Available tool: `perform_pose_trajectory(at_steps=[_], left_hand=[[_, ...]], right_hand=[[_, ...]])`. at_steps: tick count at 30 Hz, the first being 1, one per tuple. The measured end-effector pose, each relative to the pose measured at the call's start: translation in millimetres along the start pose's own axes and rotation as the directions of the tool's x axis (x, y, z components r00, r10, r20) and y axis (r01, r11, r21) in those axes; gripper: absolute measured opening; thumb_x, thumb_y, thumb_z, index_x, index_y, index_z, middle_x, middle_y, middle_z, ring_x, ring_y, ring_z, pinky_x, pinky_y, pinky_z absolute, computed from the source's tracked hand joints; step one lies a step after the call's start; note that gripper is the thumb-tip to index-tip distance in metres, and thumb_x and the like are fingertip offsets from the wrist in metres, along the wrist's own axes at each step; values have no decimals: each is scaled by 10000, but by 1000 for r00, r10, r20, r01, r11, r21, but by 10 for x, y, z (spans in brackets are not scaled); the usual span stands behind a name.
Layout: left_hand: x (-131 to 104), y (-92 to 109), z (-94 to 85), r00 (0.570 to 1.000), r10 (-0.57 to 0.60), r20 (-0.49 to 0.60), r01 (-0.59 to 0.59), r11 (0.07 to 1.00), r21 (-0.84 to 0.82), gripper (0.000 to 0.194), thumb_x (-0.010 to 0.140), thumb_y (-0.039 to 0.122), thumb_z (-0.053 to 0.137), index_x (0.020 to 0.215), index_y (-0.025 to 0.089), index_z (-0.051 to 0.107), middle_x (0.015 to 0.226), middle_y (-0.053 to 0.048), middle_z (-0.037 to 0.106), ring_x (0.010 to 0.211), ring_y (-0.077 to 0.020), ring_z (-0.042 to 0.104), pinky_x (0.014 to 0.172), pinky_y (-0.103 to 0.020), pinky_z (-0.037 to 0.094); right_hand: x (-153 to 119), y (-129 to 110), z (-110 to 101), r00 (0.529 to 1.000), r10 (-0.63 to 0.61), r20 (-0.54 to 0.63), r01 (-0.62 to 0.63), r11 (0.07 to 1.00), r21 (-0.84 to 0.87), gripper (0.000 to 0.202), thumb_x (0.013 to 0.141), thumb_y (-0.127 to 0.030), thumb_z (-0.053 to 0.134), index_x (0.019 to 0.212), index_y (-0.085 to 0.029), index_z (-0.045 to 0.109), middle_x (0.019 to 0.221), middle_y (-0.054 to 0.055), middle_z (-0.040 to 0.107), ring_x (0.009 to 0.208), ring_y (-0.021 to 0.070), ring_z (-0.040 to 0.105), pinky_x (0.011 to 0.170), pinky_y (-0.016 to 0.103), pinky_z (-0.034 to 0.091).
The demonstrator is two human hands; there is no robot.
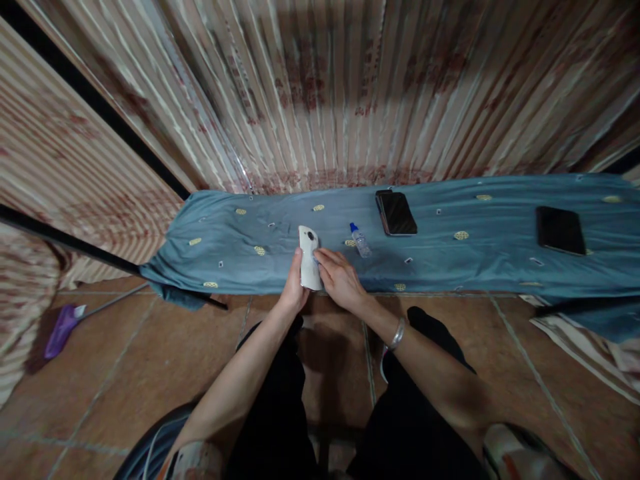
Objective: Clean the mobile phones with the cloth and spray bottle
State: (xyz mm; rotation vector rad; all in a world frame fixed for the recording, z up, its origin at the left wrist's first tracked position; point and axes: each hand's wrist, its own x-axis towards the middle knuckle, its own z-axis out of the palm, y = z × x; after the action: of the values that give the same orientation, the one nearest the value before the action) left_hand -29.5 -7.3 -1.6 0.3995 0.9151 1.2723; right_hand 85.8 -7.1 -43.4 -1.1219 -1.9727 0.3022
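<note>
A white phone [310,267] is held upright over the near edge of the blue cloth [280,227], its back with a dark round camera facing up. My left hand [295,287] grips it along its left side and lower end. The fingers of my right hand [340,277] are bent together against the phone's right side; whether something small is between them is too small to tell. Just beyond my right hand lies a clear bottle [361,241] with a blue cap.
A stack of dark phones [397,213] lies on the cloth behind the bottle, and a dark flat device [560,230] is farther right. Striped curtains [320,100] hang behind. A purple brush head [63,330] rests on the tiled floor at left.
</note>
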Motion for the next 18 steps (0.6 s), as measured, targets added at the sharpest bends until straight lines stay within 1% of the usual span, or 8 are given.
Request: perform_pose_trajectory(at_steps=[2, 5, 9, 11, 13, 15, 16, 18], left_hand=[[39, 26, -20, 1000, 14, -22, -14, 1000, -4, 432, 1012, 386, 387, 1006, 115, 723, 858, -72, 779, 1029, -191, 713, 999, -273, 488], [111, 22, -88, 999, 30, -41, -31, 999, -12, 449, 988, 457, 430, 964, 122, 728, 810, -70, 768, 991, -199, 721, 957, -268, 506], [177, -40, -227, 1000, -24, -17, 25, 1000, 10, 520, 941, 564, 476, 945, 109, 730, 790, -90, 762, 919, -210, 731, 880, -274, 535], [182, -77, -279, 998, -59, 0, 59, 998, 15, 532, 929, 580, 492, 942, 104, 729, 775, -90, 757, 872, -200, 733, 844, -266, 541], [171, -109, -298, 998, -62, -17, 62, 998, 4, 489, 934, 548, 510, 944, 109, 726, 762, -72, 752, 826, -179, 730, 827, -250, 540], [146, -134, -284, 997, -37, -63, 36, 999, -18, 417, 958, 475, 507, 936, 119, 723, 767, -54, 753, 806, -159, 726, 840, -236, 534], [131, -145, -268, 996, -28, -83, 26, 999, -29, 390, 973, 435, 493, 937, 121, 721, 784, -53, 758, 818, -156, 727, 861, -234, 531], [98, -165, -233, 996, -27, -91, 22, 999, -48, 377, 997, 377, 450, 975, 115, 720, 860, -70, 773, 907, -168, 730, 928, -246, 518]], right_hand=[[-12, -46, 14, 1000, -19, 11, 19, 1000, 7, 414, 969, -150, 389, 1313, -163, 620, 1329, 147, 645, 1198, 271, 598, 1076, 478, 488], [-49, -109, 33, 999, -44, 28, 44, 999, 10, 408, 975, -154, 392, 1312, -160, 622, 1308, 148, 656, 1171, 268, 608, 1048, 472, 508], [-124, -173, 55, 994, -96, 53, 95, 995, 32, 406, 983, -153, 388, 1310, -144, 628, 1295, 157, 661, 1196, 264, 595, 1038, 451, 514], [-149, -188, 65, 991, -110, 70, 107, 993, 47, 410, 984, -151, 391, 1321, -158, 623, 1309, 153, 656, 1200, 262, 593, 1041, 457, 510], [-152, -191, 74, 991, -104, 84, 99, 993, 58, 419, 981, -143, 390, 1333, -175, 616, 1324, 146, 650, 1198, 258, 594, 1039, 461, 508], [-128, -181, 83, 992, -83, 95, 77, 995, 58, 432, 975, -132, 384, 1343, -175, 607, 1336, 147, 644, 1204, 255, 592, 1044, 458, 503], [-109, -172, 87, 993, -68, 98, 63, 997, 52, 437, 972, -128, 380, 1344, -167, 605, 1338, 153, 641, 1206, 256, 592, 1047, 457, 501], [-63, -145, 99, 995, -33, 98, 30, 999, 32, 438, 963, -123, 382, 1342, -138, 603, 1343, 168, 636, 1208, 266, 594, 1058, 460, 492]])
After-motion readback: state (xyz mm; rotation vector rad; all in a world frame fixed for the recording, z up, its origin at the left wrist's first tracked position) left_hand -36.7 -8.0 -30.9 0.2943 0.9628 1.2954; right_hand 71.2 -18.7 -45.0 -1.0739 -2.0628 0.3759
